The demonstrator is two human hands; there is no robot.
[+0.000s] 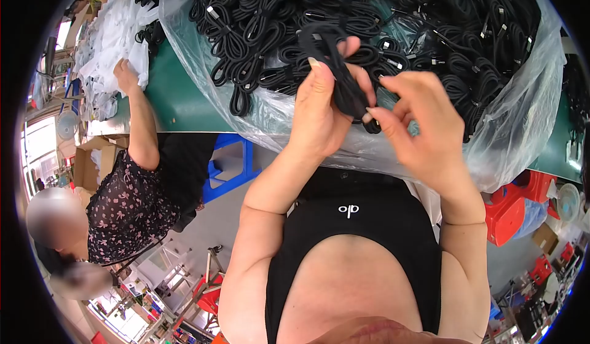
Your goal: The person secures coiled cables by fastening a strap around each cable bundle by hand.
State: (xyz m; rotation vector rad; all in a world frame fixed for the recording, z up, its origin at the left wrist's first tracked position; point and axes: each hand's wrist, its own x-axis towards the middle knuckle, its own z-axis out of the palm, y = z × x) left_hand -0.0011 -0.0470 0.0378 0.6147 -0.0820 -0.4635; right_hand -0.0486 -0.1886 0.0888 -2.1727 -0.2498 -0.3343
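Note:
My left hand (326,101) is closed around a coiled black cable (349,89), its thumb lying along the loop. At the lower end of that bundle, my right hand (421,119) pinches with thumb and forefinger close to a small connector tip. What exactly lies between those fingertips is too small to make out. Behind both hands spreads a large heap of coiled black cables (264,30), many with pale metal plugs showing. The heap rests on a clear plastic sheet (510,141) that drapes over the table's front edge.
The green table (178,101) runs left and right beneath the plastic. A co-worker's hand (126,76) touches a pile of white plastic bags (110,36) at left. A blue stool (230,166) stands below the table, and red stools (507,212) stand at right.

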